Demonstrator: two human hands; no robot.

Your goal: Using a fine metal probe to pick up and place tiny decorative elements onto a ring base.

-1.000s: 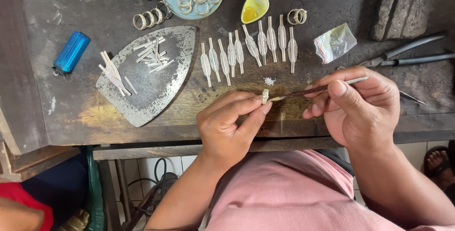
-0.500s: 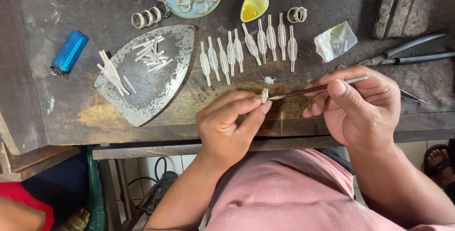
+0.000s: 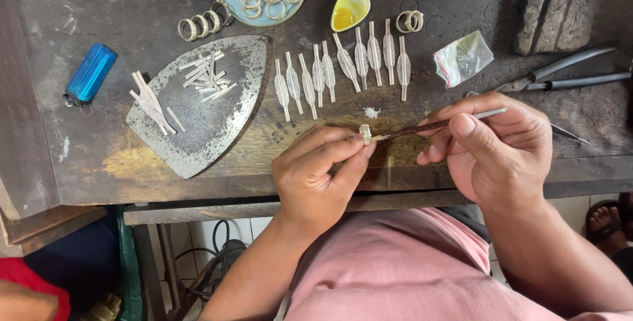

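fingers of the left hand (image 3: 315, 177) pinch a small pale metal piece (image 3: 364, 133) between thumb and forefinger, just above the near edge of the workbench (image 3: 409, 163). the piece stands roughly upright, too small to tell its exact shape. the right hand (image 3: 491, 153) grips a thin dark tool (image 3: 435, 124), fingers pressed together around its shaft. the tool's long axis runs nearly level along the bench's near edge, slightly higher at the right end, and its tip points left, touching the piece. behind them a row of leaf-shaped silver pieces (image 3: 343, 69) lies mid-bench, long axes pointing toward the far edge. pliers (image 3: 560, 77) rest near the right edge. compared with half a second ago, hands, tool and piece sit almost unchanged.
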